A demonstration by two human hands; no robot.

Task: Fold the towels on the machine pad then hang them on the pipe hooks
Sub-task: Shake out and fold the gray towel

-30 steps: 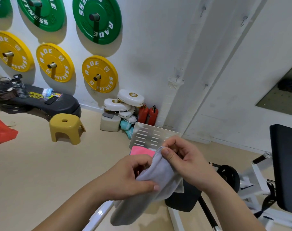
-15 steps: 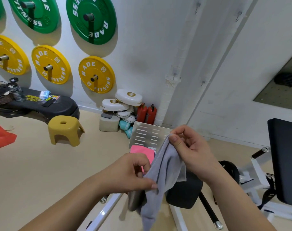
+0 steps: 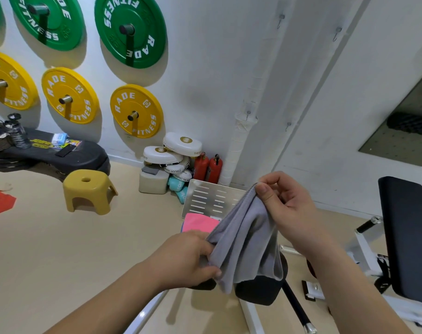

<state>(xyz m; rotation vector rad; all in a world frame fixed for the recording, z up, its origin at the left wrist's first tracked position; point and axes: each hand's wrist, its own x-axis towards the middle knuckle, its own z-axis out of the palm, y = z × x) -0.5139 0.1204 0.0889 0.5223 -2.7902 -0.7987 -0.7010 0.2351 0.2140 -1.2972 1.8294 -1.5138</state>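
A grey towel hangs in loose folds between both hands at the lower centre of the frame. The right hand, centre right, pinches its top corner between thumb and fingers, grip clenched on the cloth. The left hand, lower and further left, grasps the towel's side edge in its grip. A pink towel shows just behind, and a black machine pad sits below. The white wrapped pipe rises up the wall at upper centre, carrying a hook. 1 yellow stool stands on the floor at left.
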